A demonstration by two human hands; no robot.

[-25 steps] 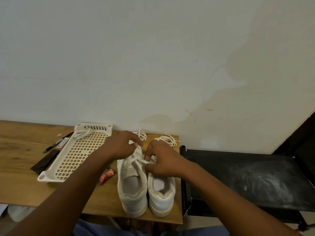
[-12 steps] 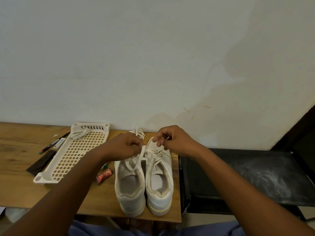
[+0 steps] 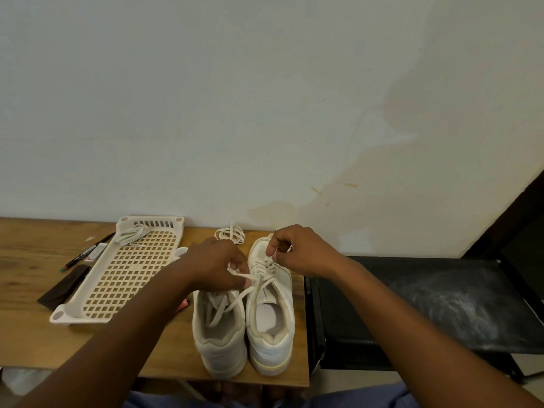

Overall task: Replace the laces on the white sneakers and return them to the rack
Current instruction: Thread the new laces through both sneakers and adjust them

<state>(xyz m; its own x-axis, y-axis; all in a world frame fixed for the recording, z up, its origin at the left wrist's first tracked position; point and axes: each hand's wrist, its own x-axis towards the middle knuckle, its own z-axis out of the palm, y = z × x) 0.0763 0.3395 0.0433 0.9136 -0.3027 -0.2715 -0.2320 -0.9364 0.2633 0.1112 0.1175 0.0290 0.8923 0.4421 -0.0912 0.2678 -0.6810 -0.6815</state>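
Sneakers, white and smooth with padded collars, stand side by side, heels toward the viewer, at the wooden table's near right corner. Left hand pinches a flat white lace trailing over the left shoe. Right hand pinches lacing on the right shoe. At nine o'clock lies a cream lattice plastic rack; at twelve o'clock, a coiled spare lace. Markers lie beyond the rack.
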